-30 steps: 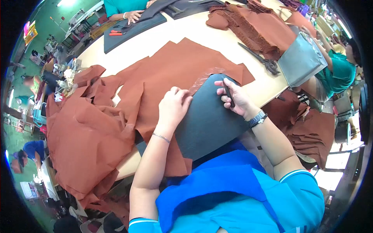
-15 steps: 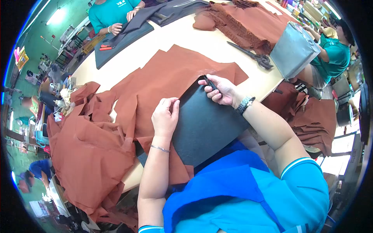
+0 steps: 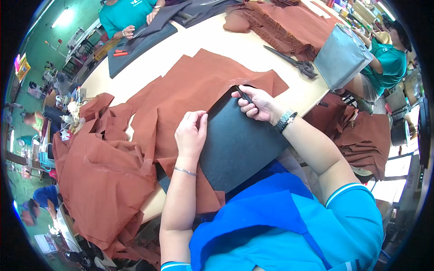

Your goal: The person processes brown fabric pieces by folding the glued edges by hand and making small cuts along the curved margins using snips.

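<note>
Rust-brown fabric [image 3: 199,77] lies over the pale table, partly on a dark board [image 3: 244,144] at the near edge. My right hand [image 3: 255,103] is wrapped round a small black tool [image 3: 244,95], whose tip is at the board's upper corner, by the fabric edge. The tool's exact kind is hard to tell. My left hand [image 3: 191,131] has its fingertips pinched at the fabric's edge, along the board's left side. A sheer, shiny patch of the fabric shows just above the tool.
Crumpled brown fabric [image 3: 108,180] is heaped at the left. Large dark-handled shears [image 3: 294,61] and a grey metal box [image 3: 343,56] stand on the table [image 3: 181,45] at the right. Across it, a co-worker's hands are at dark fabric on another board [image 3: 135,54]. Another person sits at the right.
My right hand has moved left with the black tool, to the board's upper corner. My left hand has shifted slightly left and down. The view has also turned a little.
</note>
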Demonstrator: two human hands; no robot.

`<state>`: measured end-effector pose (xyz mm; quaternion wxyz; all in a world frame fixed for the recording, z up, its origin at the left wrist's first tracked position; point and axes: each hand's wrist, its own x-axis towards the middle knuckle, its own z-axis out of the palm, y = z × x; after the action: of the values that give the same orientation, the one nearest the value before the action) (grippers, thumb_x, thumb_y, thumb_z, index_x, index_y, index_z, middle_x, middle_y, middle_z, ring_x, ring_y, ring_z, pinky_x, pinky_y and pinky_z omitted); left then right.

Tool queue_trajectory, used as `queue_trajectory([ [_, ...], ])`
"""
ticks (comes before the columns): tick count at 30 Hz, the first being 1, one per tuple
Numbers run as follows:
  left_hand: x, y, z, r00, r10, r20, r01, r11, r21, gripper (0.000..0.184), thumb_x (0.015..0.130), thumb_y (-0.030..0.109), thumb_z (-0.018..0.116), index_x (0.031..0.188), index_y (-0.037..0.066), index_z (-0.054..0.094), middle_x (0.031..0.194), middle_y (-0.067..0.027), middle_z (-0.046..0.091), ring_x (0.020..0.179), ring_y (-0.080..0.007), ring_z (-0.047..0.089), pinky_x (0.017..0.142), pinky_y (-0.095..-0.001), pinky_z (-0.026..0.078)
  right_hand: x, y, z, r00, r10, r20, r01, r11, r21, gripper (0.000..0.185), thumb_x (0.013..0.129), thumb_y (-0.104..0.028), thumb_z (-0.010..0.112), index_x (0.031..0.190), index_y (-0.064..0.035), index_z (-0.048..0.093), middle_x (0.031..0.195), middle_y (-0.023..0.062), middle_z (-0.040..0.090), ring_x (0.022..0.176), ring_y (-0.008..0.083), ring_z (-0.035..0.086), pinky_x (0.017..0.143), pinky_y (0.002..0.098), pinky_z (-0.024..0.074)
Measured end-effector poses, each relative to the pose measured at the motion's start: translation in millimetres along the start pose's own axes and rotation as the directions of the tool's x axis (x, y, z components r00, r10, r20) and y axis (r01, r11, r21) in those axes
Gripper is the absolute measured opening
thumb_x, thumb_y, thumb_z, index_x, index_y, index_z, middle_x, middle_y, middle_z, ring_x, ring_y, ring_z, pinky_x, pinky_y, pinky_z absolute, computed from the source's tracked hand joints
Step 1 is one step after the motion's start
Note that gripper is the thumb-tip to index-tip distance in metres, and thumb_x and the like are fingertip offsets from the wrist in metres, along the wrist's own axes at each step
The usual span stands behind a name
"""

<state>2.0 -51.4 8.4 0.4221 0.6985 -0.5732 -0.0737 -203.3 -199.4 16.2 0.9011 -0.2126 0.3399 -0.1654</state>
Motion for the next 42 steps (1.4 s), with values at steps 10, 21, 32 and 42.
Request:
queue_trajectory([
  [10,0,-2,1,1.000,0.012,-0.007,-0.012,1.000,0.014,0.010,0.094,0.018,0.067,0.094,0.009,0.070,0.085,-0.0052,0.067,0.071,-0.0206,0.067,0.066,-0.0333,0.053,2,5,2,0.996,-0.078,-0.051,0.074,0.995,-0.068,0.033,0.108,-0.037,0.040,0.111,-0.0064,0.053,0.071,-0.0027,0.045,0.050,0.0027,0.034,0.038,0.0154,0.0292],
  [21,0,-5,2,1.000,0.013,-0.001,-0.013,1.000,0.018,0.013,0.094,0.017,0.067,0.098,0.006,0.072,0.084,-0.0056,0.066,0.068,-0.0146,0.065,0.067,-0.0288,0.053,4,5,5,0.997,-0.062,-0.037,0.059,0.995,-0.084,0.033,0.108,-0.038,0.041,0.109,-0.0074,0.053,0.071,-0.0034,0.045,0.050,0.0025,0.034,0.038,0.0151,0.0289],
  [32,0,-4,2,1.000,0.009,-0.001,-0.009,1.000,0.002,0.011,0.094,0.020,0.066,0.094,0.010,0.070,0.087,-0.0057,0.067,0.075,-0.0231,0.068,0.068,-0.0353,0.054,1,6,9,0.995,-0.080,-0.061,0.072,0.990,-0.124,0.030,0.108,-0.037,0.041,0.108,-0.0081,0.052,0.071,-0.0032,0.045,0.051,0.0027,0.034,0.039,0.0153,0.0280],
  [42,4,4,-14,0.977,-0.123,0.172,0.131,0.991,-0.036,0.022,0.096,0.018,0.065,0.113,0.004,0.069,0.096,-0.0095,0.069,0.085,-0.0152,0.068,0.076,-0.0293,0.054,5,3,4,0.997,-0.062,-0.042,0.059,0.996,-0.060,0.030,0.108,-0.036,0.042,0.108,-0.0079,0.051,0.073,-0.0029,0.044,0.051,0.0034,0.033,0.039,0.0161,0.0286],
])
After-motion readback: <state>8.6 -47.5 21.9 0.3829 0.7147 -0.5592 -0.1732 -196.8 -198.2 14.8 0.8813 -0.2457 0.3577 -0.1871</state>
